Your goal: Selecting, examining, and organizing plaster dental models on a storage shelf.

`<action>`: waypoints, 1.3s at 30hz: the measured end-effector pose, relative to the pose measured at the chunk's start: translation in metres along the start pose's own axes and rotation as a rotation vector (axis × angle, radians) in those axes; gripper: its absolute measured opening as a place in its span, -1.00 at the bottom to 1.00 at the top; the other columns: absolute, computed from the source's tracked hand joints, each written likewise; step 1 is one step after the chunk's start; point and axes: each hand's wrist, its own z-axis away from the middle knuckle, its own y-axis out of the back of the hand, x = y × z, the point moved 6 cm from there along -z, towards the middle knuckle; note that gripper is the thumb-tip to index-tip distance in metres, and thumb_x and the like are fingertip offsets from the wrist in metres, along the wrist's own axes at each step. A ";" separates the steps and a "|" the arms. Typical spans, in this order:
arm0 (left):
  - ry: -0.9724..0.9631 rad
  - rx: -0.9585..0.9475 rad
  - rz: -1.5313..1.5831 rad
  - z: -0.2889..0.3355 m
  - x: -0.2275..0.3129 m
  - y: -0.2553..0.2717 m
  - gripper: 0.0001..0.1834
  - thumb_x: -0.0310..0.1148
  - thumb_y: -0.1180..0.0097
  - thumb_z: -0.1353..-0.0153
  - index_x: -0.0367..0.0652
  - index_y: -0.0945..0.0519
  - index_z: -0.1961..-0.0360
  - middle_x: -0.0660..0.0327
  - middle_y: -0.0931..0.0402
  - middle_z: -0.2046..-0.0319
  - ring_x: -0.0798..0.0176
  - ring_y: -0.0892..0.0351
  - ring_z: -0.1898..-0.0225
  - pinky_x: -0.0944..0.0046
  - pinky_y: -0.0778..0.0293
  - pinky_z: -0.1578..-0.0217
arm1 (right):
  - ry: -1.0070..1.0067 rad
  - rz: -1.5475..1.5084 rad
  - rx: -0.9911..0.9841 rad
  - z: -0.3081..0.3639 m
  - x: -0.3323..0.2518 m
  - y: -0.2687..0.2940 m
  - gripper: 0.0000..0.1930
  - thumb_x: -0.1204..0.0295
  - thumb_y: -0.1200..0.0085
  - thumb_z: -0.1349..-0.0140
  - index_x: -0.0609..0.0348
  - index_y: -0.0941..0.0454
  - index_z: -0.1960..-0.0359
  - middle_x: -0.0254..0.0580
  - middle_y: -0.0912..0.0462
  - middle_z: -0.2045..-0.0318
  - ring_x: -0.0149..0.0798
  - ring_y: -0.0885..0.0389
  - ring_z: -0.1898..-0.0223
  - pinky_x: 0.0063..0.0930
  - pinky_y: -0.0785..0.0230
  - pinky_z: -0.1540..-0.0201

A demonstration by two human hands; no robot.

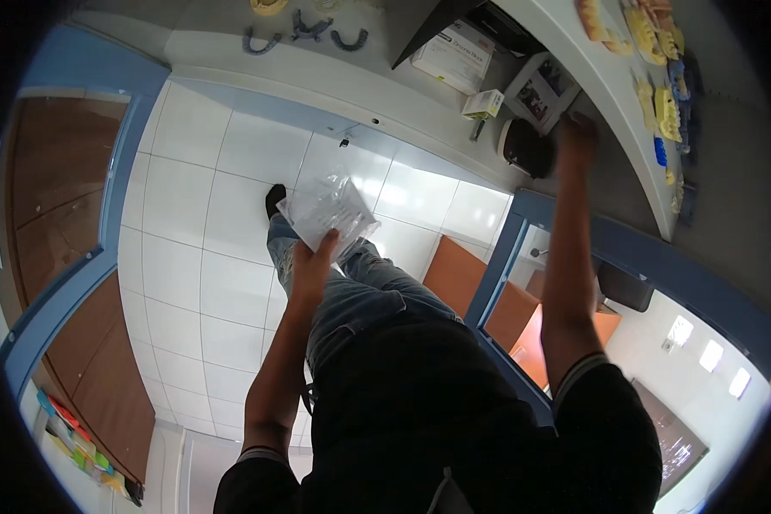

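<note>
My left hand (315, 257) is closed on a clear plastic bag (330, 210) with a white printed sheet showing through it, held over the floor in front of my legs. My right arm stretches out over the shelf on the right. At its end my right hand (579, 137) is blurred and dark, so its fingers cannot be made out. Close beside it are a white-framed picture (540, 92) and a rounded black case (527, 147). Whether the hand touches either one is unclear.
A white carton (454, 56) and a small white-and-green box (483, 104) stand on the shelf. Yellow and blue dental models (664, 111) line the upper shelf. Grey dental arches (349, 40) lie on the counter at the back. A blue-framed cabinet (68, 86) stands left.
</note>
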 end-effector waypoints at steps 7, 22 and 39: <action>0.080 0.120 -0.061 0.021 -0.055 0.036 -0.51 -0.25 -0.27 -0.37 -0.35 -0.60 -0.21 0.08 -0.70 -0.03 0.16 -0.65 -0.05 0.18 -0.53 -0.05 | -0.724 -0.373 -0.421 -0.052 -0.056 -0.044 0.20 -0.17 -0.52 -0.02 0.58 -0.20 -0.42 0.32 -0.33 -0.45 -0.01 -0.46 -0.37 -0.17 -0.34 -0.42; 0.159 0.154 -0.036 0.034 -0.083 0.033 -0.56 -0.27 -0.29 -0.36 -0.40 -0.65 -0.12 0.08 -0.74 0.06 0.21 -0.69 0.04 0.22 -0.52 -0.01 | -1.057 -0.745 -0.587 -0.043 -0.072 -0.064 0.37 -0.02 -0.65 0.06 0.62 0.10 -0.48 0.10 -0.41 -0.39 -0.10 -0.49 -0.32 -0.23 -0.43 -0.32; 0.191 0.141 -0.065 0.033 -0.081 0.037 -0.56 -0.28 -0.28 -0.36 -0.39 -0.64 -0.15 0.08 -0.74 0.03 0.19 -0.68 0.03 0.21 -0.49 -0.07 | -0.068 0.524 -0.999 -0.032 -0.041 -0.088 -0.65 0.39 -0.41 -0.16 0.06 -0.67 0.00 0.01 -0.75 0.00 0.07 -0.71 -0.13 -0.01 -0.58 -0.15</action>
